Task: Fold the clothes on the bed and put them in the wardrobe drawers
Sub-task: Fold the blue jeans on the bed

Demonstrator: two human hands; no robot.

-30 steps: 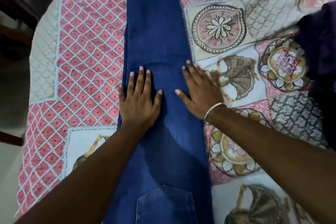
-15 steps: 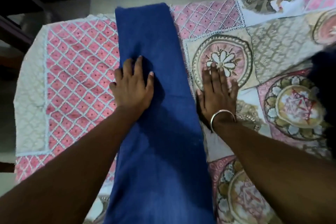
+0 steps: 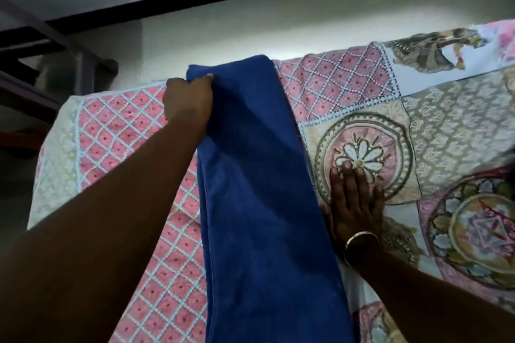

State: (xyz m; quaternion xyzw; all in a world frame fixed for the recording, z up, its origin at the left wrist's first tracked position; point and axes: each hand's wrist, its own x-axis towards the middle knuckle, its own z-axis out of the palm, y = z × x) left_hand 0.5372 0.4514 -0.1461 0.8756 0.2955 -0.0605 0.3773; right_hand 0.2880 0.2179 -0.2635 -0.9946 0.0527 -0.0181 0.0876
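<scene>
A pair of blue jeans [image 3: 259,189] lies folded lengthwise down the middle of the bed [image 3: 117,131], the leg ends reaching the far edge. My left hand [image 3: 188,100] grips the far left corner of the leg ends, fingers curled round the cloth. Flat on the patterned bedsheet, my right hand [image 3: 354,200] rests just right of the jeans, fingers straight, a metal bangle on the wrist.
The bed's far edge meets a pale wall [image 3: 278,22] with a dark band above. Dark wooden furniture [image 3: 36,64] stands beyond the bed's left corner. The patterned sheet stretches to the right.
My left hand slid up the jeans from the middle to the leg ends and closed on the corner. My right hand left the jeans and lies on the sheet. The view tilted up.
</scene>
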